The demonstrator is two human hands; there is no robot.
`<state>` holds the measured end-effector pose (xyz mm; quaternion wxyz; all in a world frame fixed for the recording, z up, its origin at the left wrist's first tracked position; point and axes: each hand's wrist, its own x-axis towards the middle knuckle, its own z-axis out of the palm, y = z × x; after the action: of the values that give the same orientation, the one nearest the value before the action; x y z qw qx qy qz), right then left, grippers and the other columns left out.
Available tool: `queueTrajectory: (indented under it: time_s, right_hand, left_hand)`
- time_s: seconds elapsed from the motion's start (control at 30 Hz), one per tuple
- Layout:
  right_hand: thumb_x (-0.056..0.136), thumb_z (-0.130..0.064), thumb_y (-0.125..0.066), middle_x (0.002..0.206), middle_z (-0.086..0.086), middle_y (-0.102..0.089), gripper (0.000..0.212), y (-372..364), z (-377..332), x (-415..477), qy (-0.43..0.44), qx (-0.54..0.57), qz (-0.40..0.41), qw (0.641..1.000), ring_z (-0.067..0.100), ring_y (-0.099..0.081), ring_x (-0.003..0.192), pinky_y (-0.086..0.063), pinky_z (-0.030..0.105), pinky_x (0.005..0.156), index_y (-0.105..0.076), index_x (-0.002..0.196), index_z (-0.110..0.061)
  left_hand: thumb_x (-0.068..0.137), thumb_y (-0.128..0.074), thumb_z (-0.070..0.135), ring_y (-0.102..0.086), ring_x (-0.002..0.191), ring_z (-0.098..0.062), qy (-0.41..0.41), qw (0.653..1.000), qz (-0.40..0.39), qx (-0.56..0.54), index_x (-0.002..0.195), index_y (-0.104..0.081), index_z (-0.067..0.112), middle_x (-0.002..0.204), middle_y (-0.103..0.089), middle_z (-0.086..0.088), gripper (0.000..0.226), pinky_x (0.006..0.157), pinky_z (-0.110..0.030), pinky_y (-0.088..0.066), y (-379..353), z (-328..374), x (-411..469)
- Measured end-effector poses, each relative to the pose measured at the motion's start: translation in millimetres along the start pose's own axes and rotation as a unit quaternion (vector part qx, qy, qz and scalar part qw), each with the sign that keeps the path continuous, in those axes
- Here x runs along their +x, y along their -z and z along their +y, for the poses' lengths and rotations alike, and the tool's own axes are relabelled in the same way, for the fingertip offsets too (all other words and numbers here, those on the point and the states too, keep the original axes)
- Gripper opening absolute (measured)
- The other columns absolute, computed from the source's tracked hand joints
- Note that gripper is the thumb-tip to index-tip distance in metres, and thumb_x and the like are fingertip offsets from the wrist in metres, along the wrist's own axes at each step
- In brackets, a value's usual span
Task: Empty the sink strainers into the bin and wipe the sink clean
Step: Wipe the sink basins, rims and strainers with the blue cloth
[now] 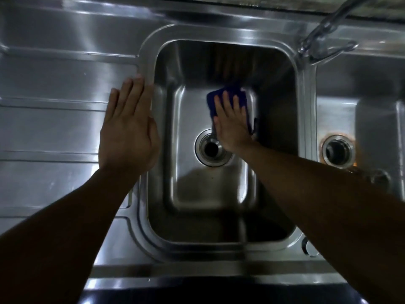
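Observation:
A stainless steel sink basin (pixel 188 194) fills the middle of the view. Its round drain (pixel 210 149) is open and dark, with no strainer in it. My right hand (pixel 232 123) presses flat on a dark blue cloth (pixel 228 95) against the basin floor, just beyond and right of the drain. My left hand (pixel 129 126) lies flat with fingers together on the sink's left rim and the draining board (pixel 54 128), holding nothing. A second basin (pixel 372 110) on the right has its own open drain (pixel 338 151) ringed with orange stain.
A chrome tap (pixel 324 29) rises at the back right between the two basins, its spout leaving the top of the view. A small round fitting (pixel 310 246) sits on the front rim. The counter's dark front edge runs along the bottom.

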<state>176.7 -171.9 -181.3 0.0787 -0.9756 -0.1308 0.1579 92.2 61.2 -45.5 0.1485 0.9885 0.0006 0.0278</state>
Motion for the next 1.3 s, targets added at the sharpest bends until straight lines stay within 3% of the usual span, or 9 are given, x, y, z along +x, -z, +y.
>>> queueTrajectory:
  time_s: [0.13, 0.37, 0.57, 0.73, 0.87, 1.03, 1.13, 1.23, 1.3]
  right_hand:
    - [0.095, -0.024, -0.046, 0.167, 0.007, -0.011, 0.07, -19, -54, -35, 0.185, -0.032, -0.073, 0.98, 0.039, -0.009, 0.152, -0.015, 0.055, 0.119, -0.017, 0.159, -0.021]
    - [0.094, -0.007, -0.046, 0.167, -0.006, 0.01, 0.082, -16, -12, -95, 0.285, -0.054, -0.182, 0.939, 0.027, 0.01, 0.154, 0.002, 0.046, 0.122, -0.003, 0.159, -0.034]
    - [0.094, -0.028, -0.005, 0.167, 0.007, 0.001, 0.065, 0, 1, -122, 0.166, -0.161, -0.208, 0.95, 0.03, 0.006, 0.154, 0.007, 0.05, 0.121, -0.005, 0.159, -0.023]
    - [0.102, -0.022, -0.028, 0.167, 0.007, 0.001, 0.063, 0, 1, -86, 0.147, -0.223, -0.163, 0.95, 0.031, 0.01, 0.154, 0.004, 0.061, 0.12, -0.002, 0.158, -0.007]
    - [0.103, -0.013, -0.035, 0.167, 0.009, -0.006, 0.058, 3, 5, -79, 0.176, -0.257, -0.204, 0.928, 0.035, 0.006, 0.153, -0.002, 0.06, 0.121, -0.016, 0.157, -0.007]
    - [0.099, -0.011, -0.042, 0.163, 0.014, -0.018, 0.054, 19, -17, -97, 0.072, -0.196, -0.287, 0.935, 0.048, -0.013, 0.148, -0.022, 0.056, 0.119, -0.031, 0.152, -0.01]
    - [0.101, -0.016, -0.041, 0.164, 0.017, -0.012, 0.057, 14, -20, -131, -0.011, -0.133, -0.331, 0.934, 0.049, -0.015, 0.147, -0.028, 0.052, 0.116, -0.024, 0.155, -0.006]
    - [0.097, -0.015, -0.021, 0.161, 0.023, -0.024, 0.057, 6, -17, -154, -0.022, -0.124, -0.24, 0.963, 0.049, -0.024, 0.146, -0.033, 0.055, 0.115, -0.032, 0.151, 0.002]
    - [0.097, -0.018, -0.027, 0.156, 0.026, -0.033, 0.056, 7, -9, -138, -0.032, -0.157, -0.16, 0.974, 0.047, -0.032, 0.143, -0.035, 0.054, 0.114, -0.039, 0.148, 0.003]
  left_hand:
    - [0.1, -0.032, 0.021, -0.017, 0.156, -0.027, -0.004, 1.0, 0.003, -0.002, 0.156, -0.031, 0.006, 0.165, -0.025, -0.014, 0.058, 0.128, -0.047, -0.012, 2, 3, 0]
    - [0.1, -0.029, 0.021, -0.013, 0.157, -0.025, -0.006, 1.0, -0.012, 0.005, 0.157, -0.026, 0.008, 0.166, -0.021, -0.013, 0.059, 0.128, -0.046, -0.011, 3, 3, -1]
    - [0.1, -0.029, 0.02, -0.012, 0.157, -0.025, -0.001, 1.0, -0.015, -0.002, 0.157, -0.026, 0.008, 0.167, -0.02, -0.012, 0.059, 0.129, -0.045, -0.009, 6, 4, -1]
    - [0.1, -0.032, 0.018, -0.015, 0.156, -0.027, -0.002, 1.0, -0.001, -0.005, 0.156, -0.03, 0.008, 0.166, -0.023, -0.013, 0.057, 0.128, -0.046, -0.011, 4, 3, 0]
    - [0.1, -0.032, 0.019, -0.016, 0.156, -0.028, -0.005, 1.0, 0.005, -0.005, 0.156, -0.03, 0.007, 0.165, -0.024, -0.013, 0.057, 0.128, -0.046, -0.011, 3, 1, 0]
    - [0.1, -0.03, 0.019, -0.014, 0.156, -0.027, -0.006, 1.0, -0.003, -0.003, 0.157, -0.028, 0.007, 0.166, -0.022, -0.013, 0.058, 0.128, -0.045, -0.01, 5, 3, 0]
    - [0.1, -0.03, 0.02, -0.014, 0.156, -0.027, -0.007, 1.0, 0.0, -0.004, 0.157, -0.028, 0.008, 0.166, -0.022, -0.013, 0.058, 0.128, -0.047, -0.011, 4, 2, 0]
    - [0.1, -0.03, 0.02, -0.015, 0.156, -0.027, -0.016, 1.0, 0.008, -0.005, 0.156, -0.03, 0.007, 0.166, -0.023, -0.014, 0.058, 0.128, -0.047, -0.012, 1, 0, -1]
    - [0.099, -0.031, 0.02, -0.017, 0.156, -0.028, -0.018, 1.0, 0.018, -0.007, 0.155, -0.032, 0.006, 0.165, -0.026, -0.014, 0.058, 0.128, -0.047, -0.013, -1, -1, -1]
